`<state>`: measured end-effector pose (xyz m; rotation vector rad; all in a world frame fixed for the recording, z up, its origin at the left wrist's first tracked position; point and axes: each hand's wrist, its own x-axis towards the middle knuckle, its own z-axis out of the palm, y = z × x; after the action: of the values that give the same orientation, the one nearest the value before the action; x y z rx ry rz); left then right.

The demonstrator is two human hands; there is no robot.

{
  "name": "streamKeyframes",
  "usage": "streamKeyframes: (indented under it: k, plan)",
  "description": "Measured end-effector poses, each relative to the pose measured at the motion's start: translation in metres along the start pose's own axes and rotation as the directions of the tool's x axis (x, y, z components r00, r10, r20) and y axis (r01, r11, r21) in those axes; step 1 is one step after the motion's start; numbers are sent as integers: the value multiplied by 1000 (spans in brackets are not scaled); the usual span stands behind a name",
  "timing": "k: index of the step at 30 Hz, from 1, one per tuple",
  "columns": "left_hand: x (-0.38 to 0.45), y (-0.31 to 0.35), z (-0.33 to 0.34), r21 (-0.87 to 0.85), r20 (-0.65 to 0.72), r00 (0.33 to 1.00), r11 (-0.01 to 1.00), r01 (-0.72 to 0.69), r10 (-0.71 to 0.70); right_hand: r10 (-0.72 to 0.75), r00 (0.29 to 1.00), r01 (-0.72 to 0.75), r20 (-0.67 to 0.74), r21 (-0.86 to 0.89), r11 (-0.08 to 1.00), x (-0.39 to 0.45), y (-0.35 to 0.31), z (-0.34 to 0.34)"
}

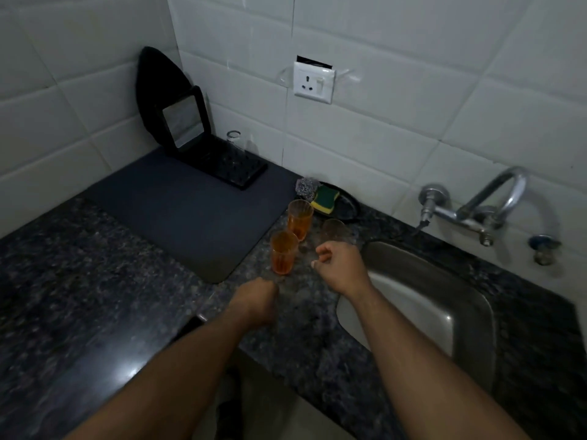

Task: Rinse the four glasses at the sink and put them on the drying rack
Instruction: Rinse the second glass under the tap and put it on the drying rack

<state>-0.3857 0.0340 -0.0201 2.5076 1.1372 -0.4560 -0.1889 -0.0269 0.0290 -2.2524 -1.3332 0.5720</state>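
While our right hand (pixel 341 268) hung over the granite counter (pixel 95 281) just left of the sink (pixel 444 312), its fingers were curled loosely inward with a gap left between thumb and fingertips, and it gripped nothing that we could make out; a clear glass (pixel 336 231) stood directly beyond its knuckles, near the sink's far left corner, and whether the fingers touched that glass we could not tell. Our left hand (pixel 255 301) was balled into a loose fist farther left of the sink, closer to the counter's front edge, and it held nothing. Between the two hands and a little beyond them stood an orange glass (pixel 283 252), upright, with a second orange glass (pixel 300 219) just behind it, both left of the sink and beside the clear one. Farther left of the sink lay a dark drying mat (pixel 178 211), its right edge next to the orange glasses. At the mat's far end, well away from the sink, sat a black drying rack (pixel 235 169) with a fourth glass (pixel 234 142), clear, standing on it, and a small framed mirror (pixel 183 123) leaned behind it. Beyond the sink's left corner a dark dish (pixel 347 208) held a green-and-yellow sponge (pixel 325 200) and a steel scrubber (pixel 305 188). Above the sink's back edge the tap (pixel 489 201) projected from the tiled wall (pixel 413 90), and a socket (pixel 313 82) was mounted higher up.
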Motion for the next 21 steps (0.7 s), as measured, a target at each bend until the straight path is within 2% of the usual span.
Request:
streamKeyframes:
  k: [4,9,13,21]
  plan:
    - [9,34,11,-29,-28,992,992,-120,119,57,998,-56,-28,19,998,-7,26,-2]
    - [45,61,9,-16,-77,980,983,-185,184,131,983,-127,-129,39,991,16,48,-9]
    - [79,71,13,-23,-116,981,987,-158,154,160,966,-156,-201,38,987,44,55,-11]
    - [110,68,30,4,32,995,995,-97,97,180,976,-175,-124,46,983,100,56,4]
